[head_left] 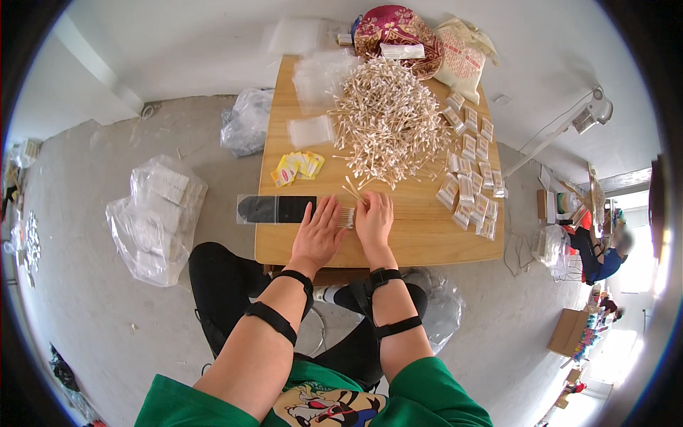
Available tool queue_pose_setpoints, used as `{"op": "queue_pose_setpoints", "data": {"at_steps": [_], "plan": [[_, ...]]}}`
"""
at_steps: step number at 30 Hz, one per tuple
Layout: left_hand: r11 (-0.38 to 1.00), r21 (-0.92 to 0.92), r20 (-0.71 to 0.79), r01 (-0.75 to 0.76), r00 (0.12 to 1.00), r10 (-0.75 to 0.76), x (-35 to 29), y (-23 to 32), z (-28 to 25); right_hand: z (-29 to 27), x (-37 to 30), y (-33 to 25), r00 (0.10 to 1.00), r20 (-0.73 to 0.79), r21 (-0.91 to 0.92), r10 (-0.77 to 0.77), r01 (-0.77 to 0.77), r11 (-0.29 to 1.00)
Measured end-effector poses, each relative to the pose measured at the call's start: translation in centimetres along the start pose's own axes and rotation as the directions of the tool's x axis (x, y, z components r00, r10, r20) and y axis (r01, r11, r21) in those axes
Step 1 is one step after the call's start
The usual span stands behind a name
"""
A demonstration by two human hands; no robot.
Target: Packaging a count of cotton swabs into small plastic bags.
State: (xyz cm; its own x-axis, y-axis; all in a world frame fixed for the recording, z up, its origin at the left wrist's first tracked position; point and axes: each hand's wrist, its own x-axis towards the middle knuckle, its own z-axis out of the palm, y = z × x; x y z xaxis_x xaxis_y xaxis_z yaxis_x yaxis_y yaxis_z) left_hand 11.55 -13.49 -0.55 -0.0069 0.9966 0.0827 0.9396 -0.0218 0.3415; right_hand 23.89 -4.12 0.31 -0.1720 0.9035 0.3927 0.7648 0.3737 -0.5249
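Note:
My left hand [317, 236] lies with its fingers stretched out over the right end of a flat black strip in a clear sleeve [269, 209]. Its fingertips touch a short row of cotton swabs [346, 218] lying side by side on the wooden table [427, 245]. Just to the right, my right hand [375, 222] pinches a few loose cotton swabs [350, 188] that stick up past the fingers. Beyond both hands rises a large heap of loose cotton swabs [388, 121]. Several yellow printed cards [299, 166] are fanned out at the left.
Small filled packs of swabs [466, 192] cover the table's right side. Clear plastic bags [316, 78] lie at the far left. A patterned red cloth [398, 28] and a cream sack [462, 57] stand behind. A lamp arm [548, 139] reaches in at the right; a person [605, 260] sits farther off.

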Motion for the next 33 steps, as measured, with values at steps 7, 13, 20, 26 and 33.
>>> {"op": "queue_pose_setpoints", "data": {"at_steps": [7,13,20,26,33], "plan": [[1.000,-0.005,-0.046,-0.015,0.999,0.014,-0.1,-0.1,0.1,-0.2,0.5,0.5,0.987,0.147,0.143,-0.068,0.047,0.989],[0.999,-0.040,-0.035,0.006,0.999,-0.007,0.0,0.0,-0.1,-0.1,1.0,1.2,0.961,0.275,0.186,0.027,-0.080,0.979],[0.998,-0.058,-0.051,0.008,0.999,-0.011,-0.1,-0.1,-0.1,-0.2,0.8,0.3,0.973,0.230,0.128,-0.015,-0.015,0.992],[0.998,-0.061,-0.051,0.009,0.999,-0.012,0.0,0.0,-0.2,-0.6,1.2,0.2,0.954,0.299,0.093,-0.018,-0.010,0.996],[0.998,-0.056,-0.034,0.020,0.999,-0.022,0.0,0.0,-0.1,-0.3,2.0,0.5,0.921,0.388,0.031,0.027,-0.042,0.999]]}}
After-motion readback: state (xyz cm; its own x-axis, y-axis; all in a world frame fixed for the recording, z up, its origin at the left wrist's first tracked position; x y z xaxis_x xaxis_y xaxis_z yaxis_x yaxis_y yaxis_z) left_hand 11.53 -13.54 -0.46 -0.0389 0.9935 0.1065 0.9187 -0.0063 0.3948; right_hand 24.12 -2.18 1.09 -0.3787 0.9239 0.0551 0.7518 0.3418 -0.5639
